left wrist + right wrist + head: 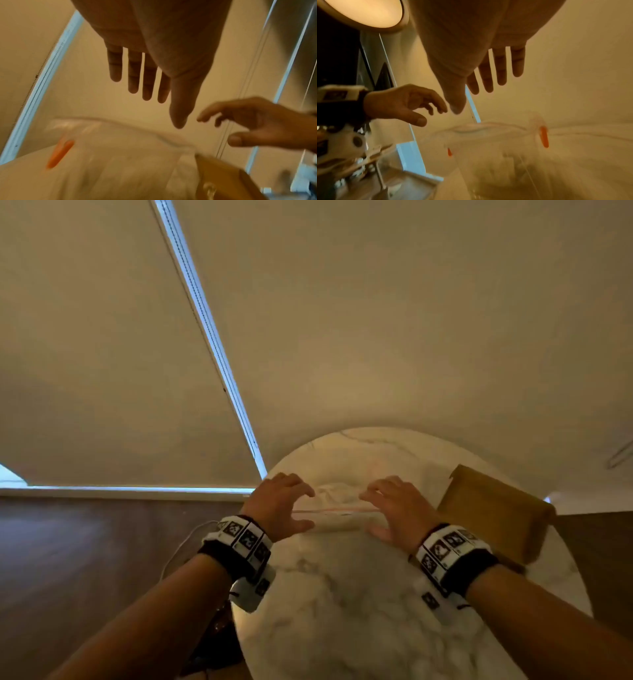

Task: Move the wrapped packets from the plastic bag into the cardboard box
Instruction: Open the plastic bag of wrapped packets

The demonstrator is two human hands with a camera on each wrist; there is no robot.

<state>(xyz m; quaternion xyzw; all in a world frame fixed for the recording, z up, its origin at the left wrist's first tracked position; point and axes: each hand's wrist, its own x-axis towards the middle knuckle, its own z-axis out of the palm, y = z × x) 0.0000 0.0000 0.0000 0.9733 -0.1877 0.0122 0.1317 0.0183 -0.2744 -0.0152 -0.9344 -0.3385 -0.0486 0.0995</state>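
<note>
Left grip (281,506) and right grip (397,510) released above plastic bag (337,510), orange handle slots (544,136) visible only from wrists

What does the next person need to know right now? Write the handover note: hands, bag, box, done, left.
Left hand: open, fingers spread, holding nothing, poised at the left end of the plastic bag.
Right hand: open, fingers spread, holding nothing, poised at the bag's right end.
Plastic bag: clear, with an orange strip along its top, lying on the marble table between the hands. Its contents are too blurred to count.
Cardboard box: on the table to the right of the right hand; its inside is not visible.
Done: no packet seen outside the bag.
Left: take hold of the bag, open it, move the packets into the box.
</note>
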